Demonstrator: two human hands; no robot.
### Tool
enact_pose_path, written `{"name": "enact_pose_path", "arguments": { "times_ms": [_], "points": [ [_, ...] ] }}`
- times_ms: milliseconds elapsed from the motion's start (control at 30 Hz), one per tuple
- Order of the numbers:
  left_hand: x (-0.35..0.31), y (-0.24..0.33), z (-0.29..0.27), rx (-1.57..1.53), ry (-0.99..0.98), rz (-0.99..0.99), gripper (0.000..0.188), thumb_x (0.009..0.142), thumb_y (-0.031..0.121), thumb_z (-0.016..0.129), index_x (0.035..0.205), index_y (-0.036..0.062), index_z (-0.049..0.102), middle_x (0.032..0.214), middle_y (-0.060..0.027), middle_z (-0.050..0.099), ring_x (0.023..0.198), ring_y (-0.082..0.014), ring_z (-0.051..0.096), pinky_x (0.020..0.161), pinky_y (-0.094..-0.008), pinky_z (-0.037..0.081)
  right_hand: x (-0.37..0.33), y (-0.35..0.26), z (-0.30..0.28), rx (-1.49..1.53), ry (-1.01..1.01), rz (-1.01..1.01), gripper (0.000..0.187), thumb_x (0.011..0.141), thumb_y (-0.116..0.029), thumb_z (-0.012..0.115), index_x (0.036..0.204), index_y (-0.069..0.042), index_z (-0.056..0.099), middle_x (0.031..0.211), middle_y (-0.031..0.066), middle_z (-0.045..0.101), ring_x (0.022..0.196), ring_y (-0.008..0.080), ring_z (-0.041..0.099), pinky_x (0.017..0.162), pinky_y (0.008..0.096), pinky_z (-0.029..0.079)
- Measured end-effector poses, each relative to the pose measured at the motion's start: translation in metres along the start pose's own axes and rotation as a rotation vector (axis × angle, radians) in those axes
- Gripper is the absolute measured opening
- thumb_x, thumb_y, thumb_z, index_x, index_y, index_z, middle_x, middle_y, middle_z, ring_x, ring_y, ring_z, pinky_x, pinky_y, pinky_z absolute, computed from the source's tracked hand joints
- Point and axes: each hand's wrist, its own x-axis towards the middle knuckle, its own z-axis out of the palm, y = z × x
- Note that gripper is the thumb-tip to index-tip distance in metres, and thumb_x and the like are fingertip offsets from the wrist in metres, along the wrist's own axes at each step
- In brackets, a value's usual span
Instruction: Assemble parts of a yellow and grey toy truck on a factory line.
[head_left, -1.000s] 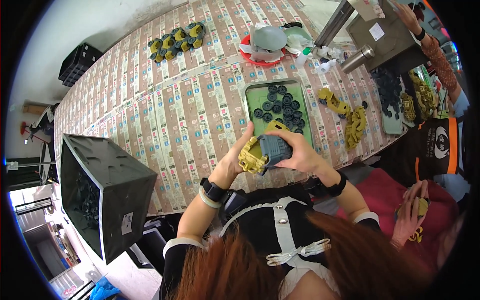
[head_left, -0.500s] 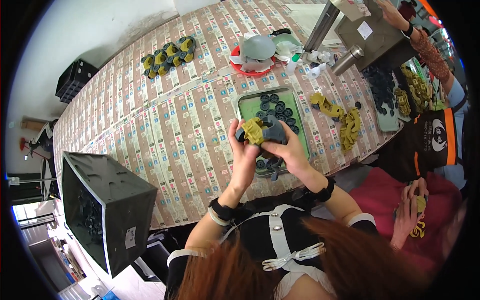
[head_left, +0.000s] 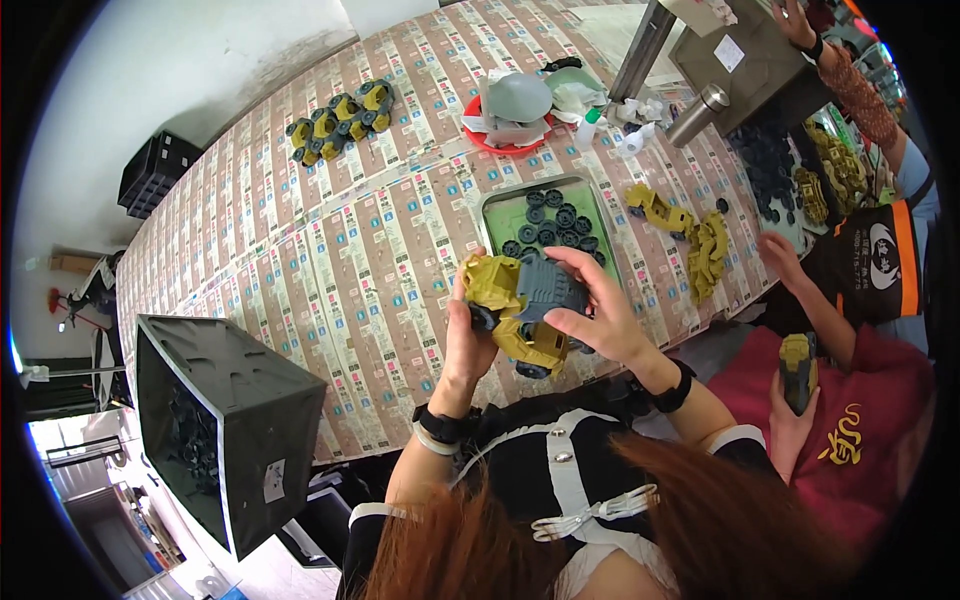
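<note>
Both of my hands hold a toy truck above the near part of a green tray (head_left: 507,213). The truck has yellow body parts (head_left: 535,343), a dark grey ribbed section (head_left: 552,288) and black wheels (head_left: 532,370). My left hand (head_left: 468,335) is wrapped round its yellow left end. On the right, my right hand (head_left: 612,318) grips the grey section, thumb on top and fingers along the far edge. Loose black wheels (head_left: 565,217) lie in the tray just beyond the truck. Parts of the truck's underside are hidden by my hands.
Yellow toy bodies (head_left: 708,255) lie right of the tray. Several toy trucks (head_left: 340,120) stand far left. A red basin (head_left: 505,146) and steel flask (head_left: 698,117) are at the back. A dark bin (head_left: 250,375) stands left. A co-worker's hand (head_left: 795,405) holds a toy at right.
The toy truck has been turned and tilted, so more of its yellow side and a wheel show. My right fingers have spread over its grey section. The co-worker's other hand has reached toward the table.
</note>
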Motion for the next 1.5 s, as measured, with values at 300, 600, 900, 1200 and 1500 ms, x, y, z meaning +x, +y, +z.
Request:
{"name": "enact_pose_path", "arguments": {
  "times_ms": [300,600,900,1200,1500],
  "points": [
    [-0.007,0.008,-0.005,0.523,-0.064,0.154,0.087,0.069,0.056,0.059,0.130,0.0077,0.021,0.117,-0.0100,0.039,0.111,-0.0223,0.040,0.093,-0.0361,0.035,0.000,0.009,-0.010,-0.108,-0.072,-0.099,0.057,0.072,-0.020,0.066,0.117,0.003,0.040,0.108,0.0087,0.039,0.104,0.0164,0.039,0.091,0.0271,0.030],
    [-0.013,0.016,0.006,0.687,0.008,0.201,0.087,0.067,0.062,0.056,0.126,0.0036,0.031,0.110,-0.0098,0.047,0.096,-0.0187,0.049,0.083,-0.0314,0.038,0.000,0.002,-0.013,-0.168,-0.057,-0.121,0.049,0.071,-0.022,0.066,0.111,0.000,0.050,0.100,0.0088,0.047,0.092,0.0185,0.047,0.081,0.0267,0.036],
    [-0.013,0.017,0.005,0.628,-0.039,0.211,0.085,0.063,0.050,0.068,0.126,0.0060,0.031,0.110,-0.0092,0.046,0.098,-0.0192,0.049,0.085,-0.0322,0.039,-0.002,-0.012,-0.008,-0.307,-0.039,-0.140,0.051,0.068,-0.023,0.069,0.111,-0.002,0.051,0.095,0.0093,0.049,0.087,0.0198,0.050,0.077,0.0273,0.039],
    [-0.016,0.033,0.008,0.681,-0.142,0.199,0.077,0.059,0.019,0.076,0.122,0.0039,0.033,0.109,-0.0070,0.042,0.102,-0.0194,0.047,0.084,-0.0318,0.041,-0.009,-0.025,-0.008,-0.488,-0.083,-0.198,0.055,0.065,-0.022,0.071,0.112,-0.003,0.051,0.095,0.0099,0.048,0.086,0.0219,0.050,0.076,0.0294,0.041],
    [-0.021,0.035,0.011,0.706,-0.159,0.200,0.075,0.057,0.016,0.077,0.118,0.0032,0.036,0.110,-0.0063,0.036,0.102,-0.0194,0.044,0.087,-0.0320,0.038,-0.015,-0.028,-0.003,-0.506,-0.102,-0.247,0.058,0.063,-0.019,0.072,0.114,-0.003,0.049,0.097,0.0109,0.048,0.087,0.0229,0.049,0.076,0.0293,0.040]
  ]
}}
